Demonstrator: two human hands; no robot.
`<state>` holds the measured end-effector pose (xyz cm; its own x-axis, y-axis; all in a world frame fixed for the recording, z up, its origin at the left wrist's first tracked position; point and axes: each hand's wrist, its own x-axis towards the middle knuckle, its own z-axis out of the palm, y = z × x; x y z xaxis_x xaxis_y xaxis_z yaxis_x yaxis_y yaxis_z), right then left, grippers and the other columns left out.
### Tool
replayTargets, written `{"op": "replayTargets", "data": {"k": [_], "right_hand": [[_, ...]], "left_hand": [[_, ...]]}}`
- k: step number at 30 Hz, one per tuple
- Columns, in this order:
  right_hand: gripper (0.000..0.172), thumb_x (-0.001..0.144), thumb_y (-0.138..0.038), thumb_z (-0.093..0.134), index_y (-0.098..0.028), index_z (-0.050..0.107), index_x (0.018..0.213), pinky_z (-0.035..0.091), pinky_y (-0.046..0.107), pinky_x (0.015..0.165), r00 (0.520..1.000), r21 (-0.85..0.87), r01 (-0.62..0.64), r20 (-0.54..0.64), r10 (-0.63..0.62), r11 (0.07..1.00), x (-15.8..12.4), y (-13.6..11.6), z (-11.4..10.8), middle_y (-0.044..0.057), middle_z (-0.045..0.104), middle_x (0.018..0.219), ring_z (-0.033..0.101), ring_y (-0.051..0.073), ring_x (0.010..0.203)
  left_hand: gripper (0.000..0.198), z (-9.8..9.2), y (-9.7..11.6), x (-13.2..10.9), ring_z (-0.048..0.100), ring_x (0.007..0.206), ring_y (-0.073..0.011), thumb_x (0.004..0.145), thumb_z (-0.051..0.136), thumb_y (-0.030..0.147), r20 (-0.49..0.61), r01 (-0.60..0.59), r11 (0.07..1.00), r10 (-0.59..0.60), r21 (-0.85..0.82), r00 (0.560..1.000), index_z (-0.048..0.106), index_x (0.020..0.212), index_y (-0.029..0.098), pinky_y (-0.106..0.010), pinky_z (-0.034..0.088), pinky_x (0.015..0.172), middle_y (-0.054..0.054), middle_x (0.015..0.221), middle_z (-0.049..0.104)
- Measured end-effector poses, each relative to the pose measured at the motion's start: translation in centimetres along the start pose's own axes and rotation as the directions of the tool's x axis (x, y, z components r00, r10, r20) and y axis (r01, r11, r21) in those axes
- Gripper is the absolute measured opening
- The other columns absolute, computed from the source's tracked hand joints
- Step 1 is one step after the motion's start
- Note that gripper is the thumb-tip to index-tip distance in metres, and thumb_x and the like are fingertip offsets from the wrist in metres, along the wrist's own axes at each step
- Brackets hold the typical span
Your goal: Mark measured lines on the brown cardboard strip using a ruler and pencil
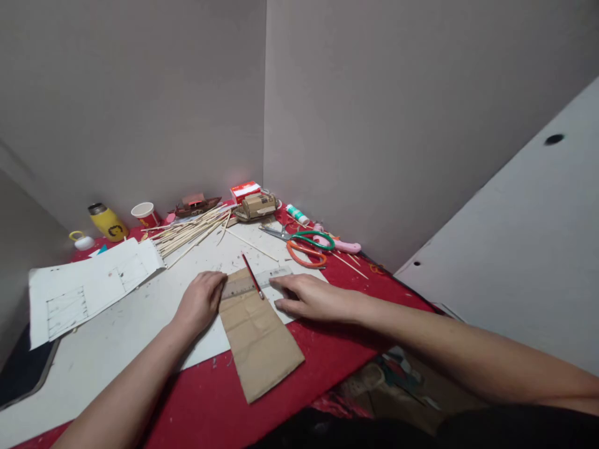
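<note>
A piece of brown cardboard (pixel 262 343) lies partly on a white sheet and partly on the red cloth in front of me. A clear ruler (pixel 238 285) rests across its upper part. My left hand (pixel 200 300) is closed at the ruler's left end, beside the cardboard's edge; its fingertips are partly hidden. At the ruler's right end, my right hand (pixel 306 297) has its index finger stretched onto it, with the thumb apart below. A dark red pencil (pixel 253 275) lies slanting over the ruler and cardboard, touched by neither hand.
Scissors (pixel 299 240) with green and orange handles lie beyond my right hand, near a pink-handled tool (pixel 344 245). Thin wooden sticks (pixel 196 227), a cardboard model (pixel 257 206), a paper cup (pixel 145 215) and a yellow bottle (pixel 108 223) stand behind. Drawn paper (pixel 98 287) lies left.
</note>
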<state>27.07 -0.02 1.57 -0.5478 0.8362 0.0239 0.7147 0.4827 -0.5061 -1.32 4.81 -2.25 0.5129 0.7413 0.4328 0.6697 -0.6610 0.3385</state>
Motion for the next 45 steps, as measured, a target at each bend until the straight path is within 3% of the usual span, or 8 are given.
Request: {"op": "replayTargets", "data": {"k": [8,18,25,30,33,38,42,45], "right_hand": [[0.04,0.09,-0.03,0.061,-0.013,0.065,0.126,0.052,0.034,0.077,0.993,-0.091,0.118,0.025,-0.116,0.989,1.8,-1.6,1.3,0.014,0.073,0.101,0.069,0.025,0.088],[0.036,0.093,-0.02,0.052,-0.018,0.065,0.126,0.053,0.042,0.082,0.971,-0.309,-0.016,-0.232,-0.059,0.951,2.7,5.6,-4.3,0.016,0.069,0.115,0.066,0.028,0.1],[0.036,0.096,-0.014,0.05,-0.023,0.064,0.129,0.043,0.031,0.063,0.973,-0.424,0.214,0.013,-0.231,0.88,6.6,2.5,-3.0,0.01,0.068,0.093,0.064,0.022,0.08],[0.019,0.095,-0.01,0.053,-0.015,0.071,0.09,0.04,0.03,0.065,0.937,-0.452,0.347,0.142,-0.318,0.822,9.7,0.9,-1.7,0.009,0.069,0.086,0.063,0.02,0.079],[0.019,0.094,-0.008,0.053,-0.014,0.068,0.086,0.039,0.031,0.064,0.938,-0.463,0.345,0.132,-0.322,0.816,10.2,1.4,-1.8,0.01,0.069,0.084,0.062,0.02,0.077],[0.012,0.091,-0.012,0.05,-0.014,0.062,0.092,0.042,0.03,0.063,0.948,-0.4,0.246,-0.089,-0.304,0.883,8.2,2.7,-3.3,0.009,0.068,0.084,0.06,0.019,0.074],[0.007,0.09,-0.017,0.053,-0.019,0.058,0.085,0.045,0.025,0.058,0.815,0.08,0.348,-0.517,-0.26,0.934,5.8,2.2,-3.0,0.0,0.062,0.072,0.056,0.012,0.062],[0.008,0.093,-0.017,0.053,-0.018,0.061,0.093,0.05,0.023,0.057,0.829,0.369,0.365,-0.547,-0.118,0.855,4.4,1.1,-1.5,-0.001,0.063,0.075,0.06,0.011,0.063]], "left_hand": [[0.027,-0.2,0.3,-0.2,0.066,0.101,-0.0256,0.095,0.046,0.023,-0.016,0.111,0.992,-0.11,0.058,0.994,0.068,0.108,0.019,-0.042,0.055,0.09,-0.01,0.107,0.074],[0.027,-0.6,1.4,-0.1,0.065,0.104,-0.0279,0.094,0.055,0.033,-0.008,0.087,0.996,-0.087,-0.004,0.996,0.065,0.114,0.018,-0.048,0.055,0.089,-0.014,0.111,0.072],[0.028,-0.9,2.0,-0.2,0.064,0.107,-0.0275,0.095,0.055,0.031,0.046,0.081,0.996,-0.08,-0.026,0.996,0.063,0.119,0.019,-0.049,0.054,0.092,-0.013,0.115,0.071],[0.032,-1.1,2.2,-0.1,0.063,0.111,-0.0286,0.093,0.059,0.037,0.094,0.093,0.995,-0.091,-0.017,0.991,0.064,0.12,0.02,-0.049,0.052,0.095,-0.012,0.118,0.07],[0.034,-1.2,2.3,-0.1,0.061,0.113,-0.0291,0.093,0.059,0.039,0.134,0.093,0.996,-0.094,0.011,0.987,0.064,0.12,0.018,-0.048,0.052,0.096,-0.013,0.122,0.068],[0.032,-1.6,2.6,-0.1,0.059,0.117,-0.0298,0.094,0.059,0.038,0.166,0.097,0.994,-0.104,0.046,0.981,0.065,0.119,0.018,-0.048,0.05,0.098,-0.013,0.127,0.065],[0.024,-2.2,3.3,0.4,0.058,0.111,-0.0297,0.092,0.061,0.033,0.223,0.104,0.991,-0.12,0.08,0.967,0.067,0.11,0.019,-0.048,0.049,0.095,-0.012,0.119,0.067],[0.02,-2.6,3.6,0.8,0.06,0.098,-0.0273,0.09,0.061,0.031,0.277,0.151,0.985,-0.17,0.088,0.946,0.068,0.106,0.02,-0.044,0.051,0.087,-0.01,0.105,0.067]]}}
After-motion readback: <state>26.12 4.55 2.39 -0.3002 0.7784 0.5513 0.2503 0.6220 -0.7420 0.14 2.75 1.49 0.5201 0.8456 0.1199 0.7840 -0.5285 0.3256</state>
